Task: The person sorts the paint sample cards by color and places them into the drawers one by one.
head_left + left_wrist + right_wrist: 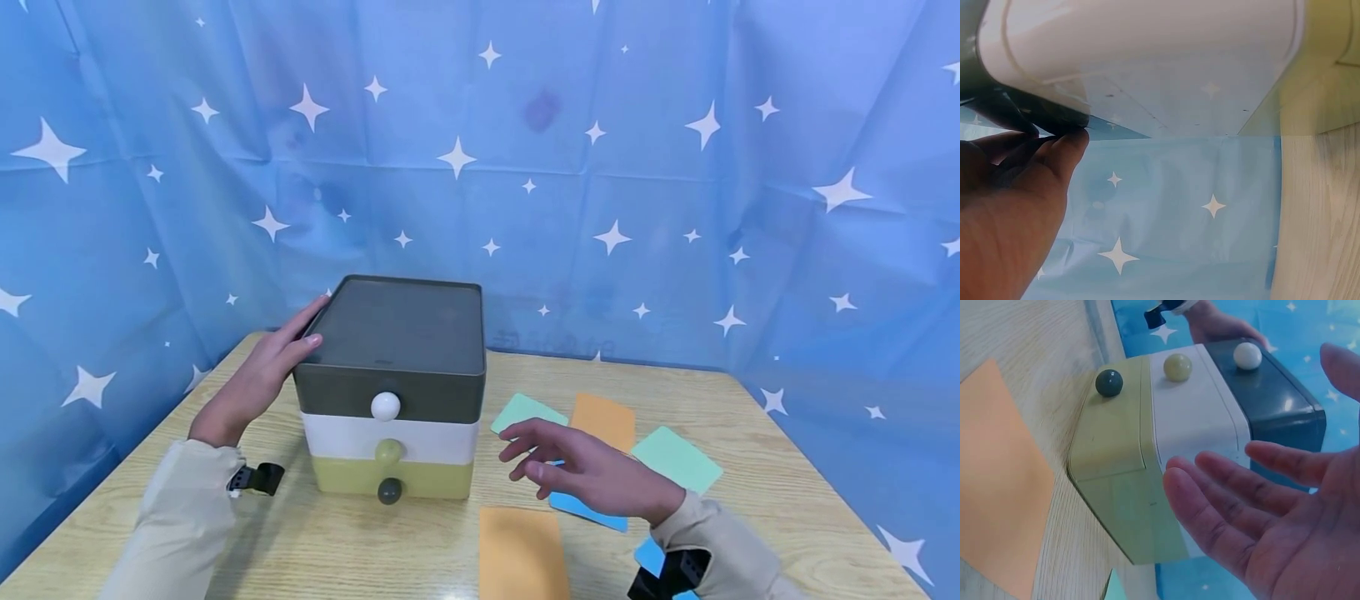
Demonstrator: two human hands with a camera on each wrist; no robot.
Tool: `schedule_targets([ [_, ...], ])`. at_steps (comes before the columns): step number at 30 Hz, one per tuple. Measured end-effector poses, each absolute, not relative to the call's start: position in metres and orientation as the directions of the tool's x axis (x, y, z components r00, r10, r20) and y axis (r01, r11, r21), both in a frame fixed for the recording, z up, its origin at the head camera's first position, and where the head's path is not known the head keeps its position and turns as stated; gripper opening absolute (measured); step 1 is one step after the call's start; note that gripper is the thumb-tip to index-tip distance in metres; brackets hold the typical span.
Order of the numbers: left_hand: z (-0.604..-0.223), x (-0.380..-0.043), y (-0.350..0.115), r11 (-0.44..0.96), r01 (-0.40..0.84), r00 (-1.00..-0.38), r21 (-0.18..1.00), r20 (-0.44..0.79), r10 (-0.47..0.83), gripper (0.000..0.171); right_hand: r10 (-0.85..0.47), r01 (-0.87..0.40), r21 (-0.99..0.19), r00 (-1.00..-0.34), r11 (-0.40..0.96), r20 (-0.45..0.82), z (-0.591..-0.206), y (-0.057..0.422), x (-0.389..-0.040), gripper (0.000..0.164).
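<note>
A small drawer box (405, 329) stands on the left of the table, its three tiers dark grey, white and yellow-green from top to bottom. Each drawer front carries a round knob: white (386, 406) on the grey one, yellow-green (389, 451) on the white one, dark (390, 491) on the lowest. My left hand (258, 367) rests against the box's upper left edge, thumb at the top rim and fingers along the grey side. To the right of the box, my right hand (592, 468) hovers over paper sheets, fingers spread and loosely bent, holding nothing.
Orange sheets (522, 554), green sheets (678, 458) and blue sheets (588, 509) lie on the wooden table (405, 554) at the right. A blue curtain (525, 208) with white stars hangs behind the table and along its sides.
</note>
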State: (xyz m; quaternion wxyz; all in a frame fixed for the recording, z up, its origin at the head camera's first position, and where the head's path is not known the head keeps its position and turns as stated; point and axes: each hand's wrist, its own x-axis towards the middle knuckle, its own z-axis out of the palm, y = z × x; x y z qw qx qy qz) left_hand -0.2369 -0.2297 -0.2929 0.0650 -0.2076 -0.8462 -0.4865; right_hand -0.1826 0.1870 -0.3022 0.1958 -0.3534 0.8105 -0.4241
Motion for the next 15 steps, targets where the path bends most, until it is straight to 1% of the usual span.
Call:
schedule_targets([
  [9,-0.294,-0.239,-0.228,0.437,0.425,-0.901,0.792,0.324,0.288,0.061,-0.75,-0.416,-0.832,-0.661,0.367,-0.001,-0.302,0.178,-0.178,0.036],
  [15,-0.295,-0.238,-0.23,0.432,0.419,-0.903,0.798,0.318,0.29,0.061,-0.752,-0.42,-0.848,-0.658,0.324,0.039,-0.307,0.17,-0.178,0.036],
])
